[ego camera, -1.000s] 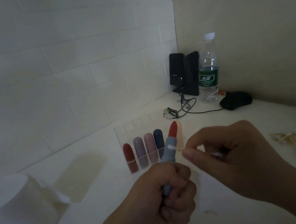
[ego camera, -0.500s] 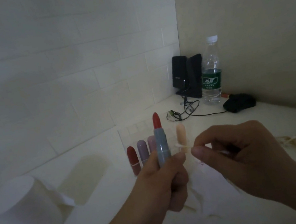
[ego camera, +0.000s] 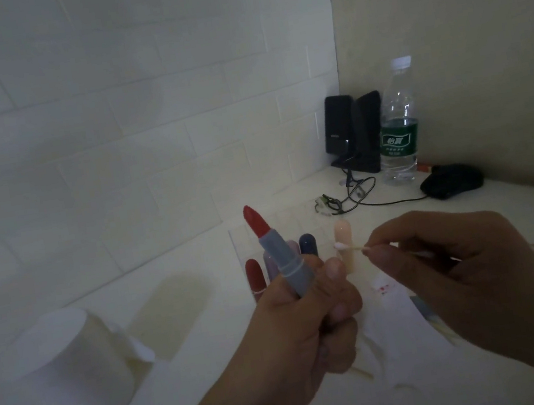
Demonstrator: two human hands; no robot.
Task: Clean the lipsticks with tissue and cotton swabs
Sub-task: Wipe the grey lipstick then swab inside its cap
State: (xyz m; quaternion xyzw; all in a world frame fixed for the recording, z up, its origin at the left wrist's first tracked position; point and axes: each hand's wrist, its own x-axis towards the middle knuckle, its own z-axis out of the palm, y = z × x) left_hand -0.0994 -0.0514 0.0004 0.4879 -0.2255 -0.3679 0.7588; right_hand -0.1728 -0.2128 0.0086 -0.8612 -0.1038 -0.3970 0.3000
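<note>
Two hands meet over a white counter (ego camera: 192, 404) in dim light. The left hand (ego camera: 298, 329) is curled round an open lipstick (ego camera: 279, 256), gripping the smooth grey-blue tube low down so that it tilts up and to the left; the glossy red stick at its top tapers to a rounded, slanted point. The right hand (ego camera: 461, 280) pinches a cotton swab (ego camera: 348, 246) between thumb and fingertip, its thin pale stem lying nearly level and its fluffy white bud pointing left. The bud sits just beside the left thumb and apart from the red stick.

Behind the left hand stands a clear plastic rack (ego camera: 240, 241) divided into small square cells. Its front row holds capped, bullet-shaped lipsticks standing upright: a dark red one (ego camera: 255, 273), a mauve one mostly hidden by the held tube, a navy one (ego camera: 307, 243) and a pale peach one (ego camera: 343, 236). The cells behind them look empty, though the clear walls are hard to read.

Under the right hand lies a crumpled sheet of tissue (ego camera: 399, 310) with small red smears. A soft white roll of tissue (ego camera: 71, 360) stands at the left, one loose flap hanging off it. In the far corner are a clear, ribbed plastic water bottle (ego camera: 397, 120) with a green label, two black speakers (ego camera: 354, 132), tangled black cable and a dark mouse (ego camera: 451, 180).
</note>
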